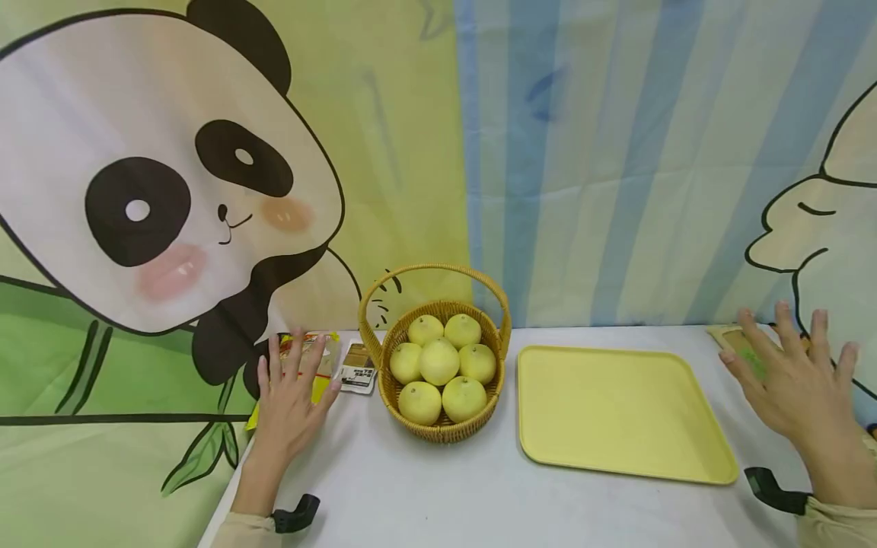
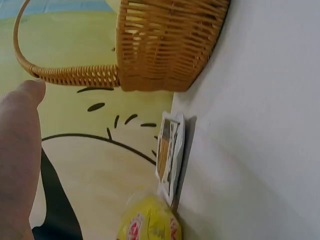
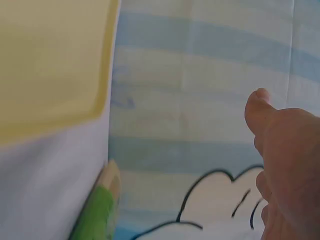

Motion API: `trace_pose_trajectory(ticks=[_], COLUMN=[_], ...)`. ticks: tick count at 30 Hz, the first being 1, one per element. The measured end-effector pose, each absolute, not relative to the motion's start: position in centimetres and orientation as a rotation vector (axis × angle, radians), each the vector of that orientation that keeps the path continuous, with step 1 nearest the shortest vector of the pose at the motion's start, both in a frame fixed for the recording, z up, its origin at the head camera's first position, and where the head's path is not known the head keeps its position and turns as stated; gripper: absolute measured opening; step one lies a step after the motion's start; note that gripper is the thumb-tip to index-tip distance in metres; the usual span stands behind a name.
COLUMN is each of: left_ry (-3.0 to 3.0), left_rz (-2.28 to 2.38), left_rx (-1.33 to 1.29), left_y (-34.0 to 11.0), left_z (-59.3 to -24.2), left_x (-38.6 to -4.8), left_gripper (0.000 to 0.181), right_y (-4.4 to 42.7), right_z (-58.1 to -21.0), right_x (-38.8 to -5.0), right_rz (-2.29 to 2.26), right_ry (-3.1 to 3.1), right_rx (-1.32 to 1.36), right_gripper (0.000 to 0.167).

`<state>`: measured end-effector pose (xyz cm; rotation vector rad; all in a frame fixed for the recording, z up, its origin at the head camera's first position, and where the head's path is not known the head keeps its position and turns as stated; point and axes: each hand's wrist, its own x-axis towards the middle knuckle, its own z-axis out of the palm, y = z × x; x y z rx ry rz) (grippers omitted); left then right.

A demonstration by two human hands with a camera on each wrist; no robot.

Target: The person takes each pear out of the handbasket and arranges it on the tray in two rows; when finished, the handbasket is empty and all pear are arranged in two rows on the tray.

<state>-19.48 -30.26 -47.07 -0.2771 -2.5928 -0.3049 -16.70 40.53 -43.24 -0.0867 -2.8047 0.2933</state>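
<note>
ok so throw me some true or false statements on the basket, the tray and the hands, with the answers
1. Seven round, pale yellow fruits show in the wicker basket. True.
2. In the head view, the yellow tray lies left of the wicker basket. False: it lies to the right.
3. The left hand holds a fruit. False: it holds nothing.
4. The right hand is nearer the yellow tray than the left hand is. True.
5. The basket's handle is folded down. False: it arches upright.

A white table (image 1: 438, 491) bears basket (image 1: 444, 434), tray (image 1: 617, 411), packets (image 1: 358, 371).
</note>
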Motion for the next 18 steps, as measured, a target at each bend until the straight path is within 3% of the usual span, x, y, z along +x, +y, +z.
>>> trace_pose_trajectory(ticks=[7, 14, 18], left_ry=[-2.657, -2.498, -2.328], left_rz=[-0.669, -1.249, -1.495], left_rx=[-0.342, -0.381, -0.323], left_y=[-26.8, -22.2, -20.1], left_z=[-47.2, -48.8, -49.9], left_x=[-19.5, -20.3, -21.4], left_gripper=[0.081, 0.08, 0.077], right_y=[35.2, 23.9, 17.4], right_z=[-43.9, -42.6, -41.7], right_x=[-18.4, -19.4, -19.6], right_rz=[0.414, 0.759, 0.962], right_ry=[-2.685, -2.53, -2.504], right_rx=[0.296, 0.692, 0.955], right_gripper=[0.072, 0.059, 0.061])
